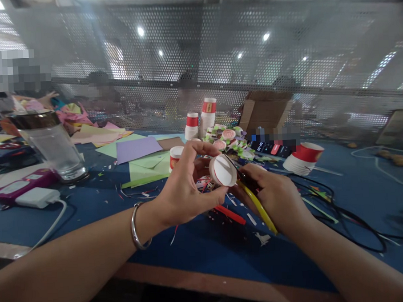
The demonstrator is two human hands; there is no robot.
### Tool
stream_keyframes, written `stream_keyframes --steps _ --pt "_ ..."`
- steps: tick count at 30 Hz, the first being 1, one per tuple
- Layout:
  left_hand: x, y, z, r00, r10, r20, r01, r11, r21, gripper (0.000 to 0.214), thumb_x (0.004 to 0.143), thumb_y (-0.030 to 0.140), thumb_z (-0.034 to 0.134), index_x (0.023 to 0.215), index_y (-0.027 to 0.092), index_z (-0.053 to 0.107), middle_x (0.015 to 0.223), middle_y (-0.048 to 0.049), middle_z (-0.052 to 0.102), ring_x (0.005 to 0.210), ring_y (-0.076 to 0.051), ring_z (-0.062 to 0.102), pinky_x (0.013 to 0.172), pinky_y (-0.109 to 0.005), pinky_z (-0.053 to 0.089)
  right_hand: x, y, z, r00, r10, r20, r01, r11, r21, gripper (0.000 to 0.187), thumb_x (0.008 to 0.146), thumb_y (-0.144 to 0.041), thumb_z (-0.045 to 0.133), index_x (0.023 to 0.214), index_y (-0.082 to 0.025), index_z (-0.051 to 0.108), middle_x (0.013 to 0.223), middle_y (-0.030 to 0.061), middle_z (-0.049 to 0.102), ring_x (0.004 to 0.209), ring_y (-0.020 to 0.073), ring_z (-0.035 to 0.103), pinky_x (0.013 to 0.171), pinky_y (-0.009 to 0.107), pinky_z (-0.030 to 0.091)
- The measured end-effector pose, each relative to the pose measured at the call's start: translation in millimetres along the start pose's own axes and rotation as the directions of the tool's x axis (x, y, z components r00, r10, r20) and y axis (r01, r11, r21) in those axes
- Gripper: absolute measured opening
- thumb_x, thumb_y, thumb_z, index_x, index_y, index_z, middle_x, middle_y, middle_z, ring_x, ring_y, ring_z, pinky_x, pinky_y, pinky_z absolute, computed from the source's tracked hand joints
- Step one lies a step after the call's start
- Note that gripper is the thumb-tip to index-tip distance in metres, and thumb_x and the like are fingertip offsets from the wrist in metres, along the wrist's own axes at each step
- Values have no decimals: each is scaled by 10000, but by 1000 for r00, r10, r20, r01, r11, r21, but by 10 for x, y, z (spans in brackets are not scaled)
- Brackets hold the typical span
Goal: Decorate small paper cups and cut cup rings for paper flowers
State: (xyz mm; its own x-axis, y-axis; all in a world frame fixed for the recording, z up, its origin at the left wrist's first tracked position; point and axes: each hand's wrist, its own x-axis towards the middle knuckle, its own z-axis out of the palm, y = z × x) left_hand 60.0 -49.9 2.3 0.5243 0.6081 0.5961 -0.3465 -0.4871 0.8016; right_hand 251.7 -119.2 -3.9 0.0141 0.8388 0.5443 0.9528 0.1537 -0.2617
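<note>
My left hand [181, 192] holds a small, short white paper cup [225, 171] between thumb and fingers, its round white face tilted toward me. In my right hand [276, 192] is a yellow-handled cutting tool [262, 210]. Its thin dark front end lies against the cup's right rim. My right fingers partly cover the tool, so its exact kind does not show. Below the hands, a red strip-like object [230, 214] rests among white paper scraps [251, 218]. Just behind my left hand stands a red and white paper cup [176, 156].
Stacked paper cups [208, 117] and a heap of cut cup pieces [229, 141] stand behind. A phone [271, 148], another red cup [305, 157] and black cables [354, 224] lie right. Coloured paper [137, 149], a glass tumbler [56, 150] and a white charger [38, 197] are left.
</note>
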Motion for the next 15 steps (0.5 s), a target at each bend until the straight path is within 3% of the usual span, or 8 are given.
stream_keyframes --steps 10,15 --pt "-14 -16 7 998 -61 -2 61 994 -93 508 714 76 764 1066 241 437 1008 11 580 872 -115 637 779 -245 535 10 -48 -46 1000 25 -13 -27 992 -123 270 858 -360 440 798 -223 665 643 50 653 531 199 585 508 275 305" --pt "-1 -16 -4 996 -83 -14 81 990 -113 522 690 82 783 1051 239 441 1008 4 607 866 -125 649 785 -259 543 18 -73 -64 999 39 -11 -40 987 -157 384 887 -505 434 754 -228 664 521 17 545 450 179 510 478 268 259"
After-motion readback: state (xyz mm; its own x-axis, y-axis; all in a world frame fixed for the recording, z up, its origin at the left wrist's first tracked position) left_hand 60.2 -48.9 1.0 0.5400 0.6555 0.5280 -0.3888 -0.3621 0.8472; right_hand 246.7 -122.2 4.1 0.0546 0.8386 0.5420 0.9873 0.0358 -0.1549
